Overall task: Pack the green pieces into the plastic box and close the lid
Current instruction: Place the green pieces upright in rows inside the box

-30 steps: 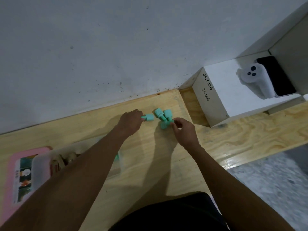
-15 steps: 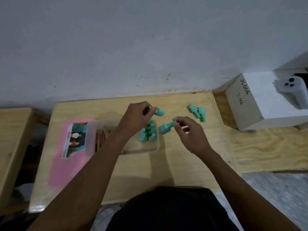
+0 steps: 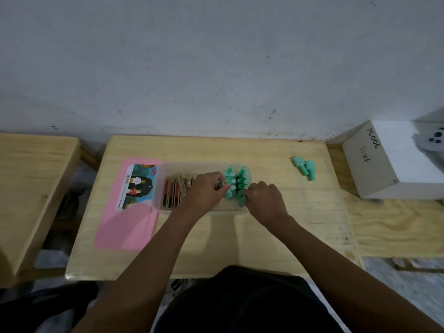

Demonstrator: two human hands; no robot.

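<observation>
The clear plastic box [image 3: 168,207] holds upright green pieces [image 3: 236,180]. Left hand [image 3: 206,192] and right hand [image 3: 264,200] each pinch one piece there. Two pieces [image 3: 304,167] lie on the wooden table [image 3: 276,227].

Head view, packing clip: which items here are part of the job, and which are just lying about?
Part of the job:
- clear plastic box
- green pieces in the box
- two loose green pieces on the table
- pink lid, lying beside the box
- left hand and right hand, both at the box

Lying about:
- white carton marked JS006
- white device on it
- brown slabs in the box
</observation>
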